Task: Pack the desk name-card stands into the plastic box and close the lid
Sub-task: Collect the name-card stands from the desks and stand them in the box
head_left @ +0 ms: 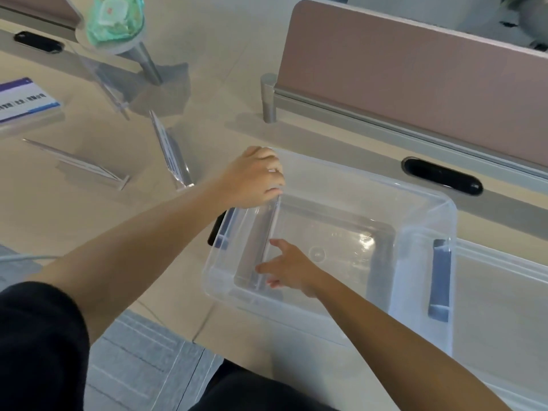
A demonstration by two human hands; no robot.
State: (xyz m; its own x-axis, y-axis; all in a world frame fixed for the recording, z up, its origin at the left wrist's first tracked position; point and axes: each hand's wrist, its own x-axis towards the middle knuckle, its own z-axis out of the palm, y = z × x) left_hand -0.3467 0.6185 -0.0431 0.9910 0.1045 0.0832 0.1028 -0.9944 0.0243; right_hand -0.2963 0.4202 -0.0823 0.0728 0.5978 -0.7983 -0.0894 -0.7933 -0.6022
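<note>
The name-card stand (264,236) stands inside the plastic box (444,209), along its left wall. The left hand (255,177) apparently grips its far end with curled fingers. The right hand (292,269), fingers extended, touches its near end.

desk (89,221): pale beige top, kinda glossy
divider (415,69): dusty-pink panel on grey rail (385,120), far edge
cable ports (441,177): two black ovals
floor (142,360): grey carpet tiles

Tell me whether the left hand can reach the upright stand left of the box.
Probably yes: the upright stand is close beside the left hand, nothing between them, though that hand now grips a second stand in the plastic box.
</note>
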